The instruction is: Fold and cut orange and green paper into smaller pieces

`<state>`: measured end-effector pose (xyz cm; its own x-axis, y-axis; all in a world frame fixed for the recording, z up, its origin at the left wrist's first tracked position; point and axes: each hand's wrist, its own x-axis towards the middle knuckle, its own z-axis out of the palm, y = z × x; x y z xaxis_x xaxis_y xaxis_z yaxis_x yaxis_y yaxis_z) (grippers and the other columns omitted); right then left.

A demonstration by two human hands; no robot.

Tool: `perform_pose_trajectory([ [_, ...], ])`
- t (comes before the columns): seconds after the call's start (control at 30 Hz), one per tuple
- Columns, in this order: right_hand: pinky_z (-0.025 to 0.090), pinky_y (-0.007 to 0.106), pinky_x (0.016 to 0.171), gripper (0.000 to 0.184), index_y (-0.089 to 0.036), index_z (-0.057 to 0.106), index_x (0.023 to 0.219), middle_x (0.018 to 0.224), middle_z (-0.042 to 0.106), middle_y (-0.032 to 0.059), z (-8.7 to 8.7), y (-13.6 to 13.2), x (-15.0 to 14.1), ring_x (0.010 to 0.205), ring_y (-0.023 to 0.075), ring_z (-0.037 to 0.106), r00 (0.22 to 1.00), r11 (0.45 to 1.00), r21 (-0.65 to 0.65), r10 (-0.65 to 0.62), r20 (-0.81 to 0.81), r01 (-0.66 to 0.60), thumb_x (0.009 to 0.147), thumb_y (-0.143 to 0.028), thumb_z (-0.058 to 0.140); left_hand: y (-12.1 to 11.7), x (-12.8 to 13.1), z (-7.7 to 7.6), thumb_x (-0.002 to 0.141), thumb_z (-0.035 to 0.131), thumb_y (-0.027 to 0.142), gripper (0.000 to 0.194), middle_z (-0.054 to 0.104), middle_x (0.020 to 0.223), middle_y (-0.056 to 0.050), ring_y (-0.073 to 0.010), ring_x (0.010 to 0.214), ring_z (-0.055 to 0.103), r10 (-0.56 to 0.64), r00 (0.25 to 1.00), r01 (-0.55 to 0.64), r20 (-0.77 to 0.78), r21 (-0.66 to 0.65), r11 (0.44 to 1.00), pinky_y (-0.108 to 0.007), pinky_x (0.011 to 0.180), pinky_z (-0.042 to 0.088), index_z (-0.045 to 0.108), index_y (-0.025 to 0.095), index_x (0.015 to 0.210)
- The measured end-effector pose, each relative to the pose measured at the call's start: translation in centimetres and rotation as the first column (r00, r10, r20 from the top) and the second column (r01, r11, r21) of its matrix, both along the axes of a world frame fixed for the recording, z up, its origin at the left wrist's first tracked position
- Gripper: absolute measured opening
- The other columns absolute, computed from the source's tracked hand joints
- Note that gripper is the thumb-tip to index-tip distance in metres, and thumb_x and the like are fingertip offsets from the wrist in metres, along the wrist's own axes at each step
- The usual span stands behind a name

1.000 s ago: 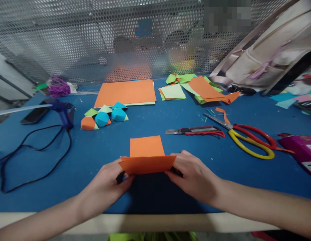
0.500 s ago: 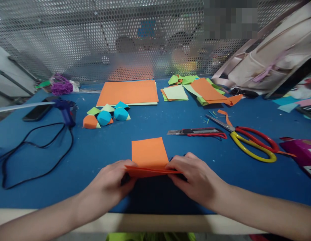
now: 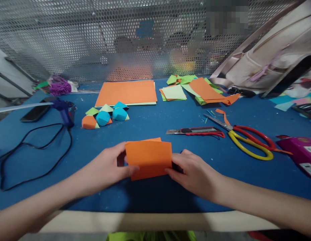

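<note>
Blue tabletop [image 3: 145, 125] with a pale front edge [image 3: 82, 221] spans the scene before a perforated grey metal screen [image 3: 70, 43] that leaves the dim shapes [image 3: 144, 28] behind it unclear; a cream fabric bag [image 3: 260, 60] is cut off at right. Near the front edge, the left hand [image 3: 116, 164] and right hand [image 3: 192, 170] grip opposite sides of an upright orange paper rectangle [image 3: 149, 157], thumbs in front, other fingers mostly hidden, while a sliver of orange paper [image 3: 156, 139] peeks out behind it.

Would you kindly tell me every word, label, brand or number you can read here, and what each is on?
No text can be read for certain.
White labels on the purple object: dark marks, too blurred to read.
The held orange paper: no writing visible.
</note>
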<state>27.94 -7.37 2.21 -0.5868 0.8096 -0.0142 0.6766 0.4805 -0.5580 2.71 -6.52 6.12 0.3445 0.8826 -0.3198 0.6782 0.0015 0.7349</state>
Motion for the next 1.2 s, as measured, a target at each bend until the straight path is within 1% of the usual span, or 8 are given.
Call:
perform_pose_trajectory([
  [0.13, 0.033, 0.028, 0.064, 0.013, -0.021, 0.063, 0.084, 0.068, 0.063, -0.0016, 0.1, 0.2, -0.1, 0.063, 0.0133, 0.052, 0.999, 1.0, -0.015, 0.009, -0.031, -0.009, 0.082, -0.011, 0.055, 2.6, 0.8, 1.4, 0.072, 0.07, 0.044, 0.049, 0.066, 0.091, -0.002, -0.0203, 0.08, 0.063, 0.07, 0.991, -0.063, 0.116, -0.06, 0.996, -0.029, 0.067, 0.049, 0.059, 0.022, 0.114],
  [0.23, 0.033, 0.027, 0.062, 0.008, -0.02, 0.059, 0.078, 0.065, 0.059, -0.0028, 0.3, 0.4, 0.0, 0.06, 0.0121, 0.047, 0.999, 0.999, -0.044, -0.016, -0.047, 0.014, 0.082, -0.015, 0.056, 4.0, 1.7, 1.8, 0.072, 0.067, 0.039, 0.033, 0.065, 0.081, 0.0, -0.0166, 0.073, 0.06, -0.021, 0.993, 0.027, 0.113, -0.049, 0.998, -0.025, 0.062, 0.045, 0.065, 0.02, 0.099],
  [0.3, 0.031, 0.026, 0.057, 0.01, -0.02, 0.055, 0.073, 0.062, 0.056, -0.0038, 0.6, 0.7, 0.2, 0.057, 0.0113, 0.043, 0.994, 0.99, -0.125, -0.081, -0.069, 0.072, 0.082, -0.02, 0.058, 4.4, 2.3, 1.7, 0.074, 0.063, 0.037, 0.02, 0.066, 0.076, 0.001, -0.0148, 0.069, 0.057, -0.076, 0.994, 0.079, 0.075, -0.041, 0.996, -0.023, 0.058, 0.042, 0.066, 0.019, 0.083],
  [0.43, 0.031, 0.024, 0.051, 0.014, -0.02, 0.057, 0.077, 0.063, 0.054, -0.0036, 1.6, 1.8, 0.3, 0.055, 0.0107, 0.044, 0.94, 0.918, -0.362, -0.254, -0.226, 0.161, 0.085, -0.031, 0.054, 4.6, 2.6, 1.1, 0.075, 0.059, 0.038, 0.02, 0.06, 0.065, 0.003, -0.0129, 0.061, 0.051, -0.083, 0.996, 0.083, 0.023, -0.013, 0.996, -0.022, 0.053, 0.037, 0.063, 0.019, 0.069],
  [0.63, 0.03, 0.024, 0.046, 0.019, -0.02, 0.055, 0.069, 0.049, 0.047, -0.0053, 1.8, 2.8, 0.1, 0.046, 0.0103, 0.044, 0.899, 0.866, -0.467, -0.337, -0.28, 0.179, 0.084, -0.032, 0.052, 4.5, 2.7, 0.7, 0.076, 0.057, 0.039, 0.024, 0.067, 0.078, 0.0, -0.0165, 0.069, 0.058, -0.095, 0.995, 0.095, 0.006, -0.03, 0.995, -0.024, 0.058, 0.042, 0.066, 0.019, 0.082],
  [0.77, 0.03, 0.023, 0.044, 0.018, -0.02, 0.054, 0.069, 0.044, 0.047, -0.0061, 1.8, 2.8, -0.1, 0.043, 0.0102, 0.047, 0.892, 0.821, -0.538, -0.374, -0.253, 0.192, 0.084, -0.03, 0.052, 4.4, 3.3, 1.2, 0.076, 0.056, 0.04, 0.036, 0.072, 0.092, -0.002, -0.02, 0.078, 0.062, -0.15, 0.984, 0.159, -0.099, 0.089, 0.983, -0.027, 0.066, 0.044, 0.069, 0.02, 0.103],
  [0.93, 0.033, 0.023, 0.046, 0.017, -0.019, 0.058, 0.075, 0.044, 0.05, -0.0065, 2.0, 2.8, 0.2, 0.043, 0.0101, 0.048, 0.907, 0.808, -0.559, -0.36, -0.218, 0.186, 0.086, -0.031, 0.052, 4.6, 3.7, 0.8, 0.076, 0.054, 0.04, 0.026, 0.066, 0.078, 0.0, -0.0173, 0.07, 0.056, -0.199, 0.973, 0.211, -0.115, 0.105, 0.972, -0.026, 0.061, 0.04, 0.066, 0.019, 0.083],
  [1.2, 0.042, 0.024, 0.047, 0.014, -0.019, 0.062, 0.092, 0.067, 0.06, -0.0038, 1.7, 2.0, 2.0, 0.047, 0.0088, 0.052, 0.908, 0.753, -0.638, -0.366, -0.206, 0.159, 0.08, -0.026, 0.06, 4.6, 3.4, -0.4, 0.074, 0.056, 0.044, 0.026, 0.056, 0.065, 0.002, -0.0142, 0.06, 0.047, -0.093, 0.992, 0.097, -0.082, 0.047, 0.994, -0.025, 0.054, 0.034, 0.06, 0.019, 0.076],
])
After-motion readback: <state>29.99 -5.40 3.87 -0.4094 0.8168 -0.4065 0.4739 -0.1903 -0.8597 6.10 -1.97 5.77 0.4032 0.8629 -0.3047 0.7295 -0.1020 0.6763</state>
